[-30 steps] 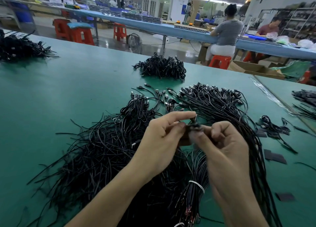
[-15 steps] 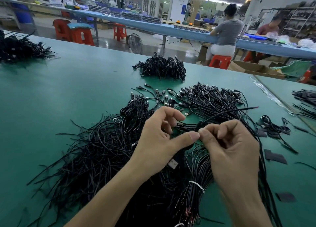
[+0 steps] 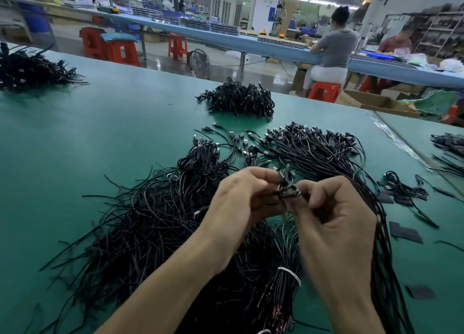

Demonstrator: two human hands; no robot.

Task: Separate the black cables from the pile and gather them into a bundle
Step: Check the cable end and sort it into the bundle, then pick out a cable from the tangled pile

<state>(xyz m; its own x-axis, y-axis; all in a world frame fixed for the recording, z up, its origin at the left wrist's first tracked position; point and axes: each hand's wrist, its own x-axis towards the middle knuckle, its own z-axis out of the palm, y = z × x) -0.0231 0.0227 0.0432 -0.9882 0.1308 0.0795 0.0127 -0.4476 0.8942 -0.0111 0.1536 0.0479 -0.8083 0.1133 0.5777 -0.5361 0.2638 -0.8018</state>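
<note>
Hands: two, bare, both lifted above the pile with fingertips meeting.
Left hand [image 3: 241, 203]: fingers curled in, tips pinching a small twist of black cable [image 3: 286, 189]; back of the hand faces the camera, forearm rising from the lower left.
Right hand [image 3: 336, 223]: thumb and forefinger pinch the same twist from the other side; other fingers curled in; forearm comes up from the lower edge.
Twist: in the air between both hands; blurred, shape unclear.
Pile [image 3: 155, 228]: one big loose spread of black cables on the green counter [image 3: 100, 132], directly beneath the hands.
Tied bunch: one, cinched by a white band [image 3: 290, 274], in the pile under the right wrist.
Other heaps: three: far-centre heap [image 3: 238, 100], far-left heap [image 3: 27, 69], right-edge heap [image 3: 449, 147].
Small clump [image 3: 404, 190]: one, right of the pile.
</note>
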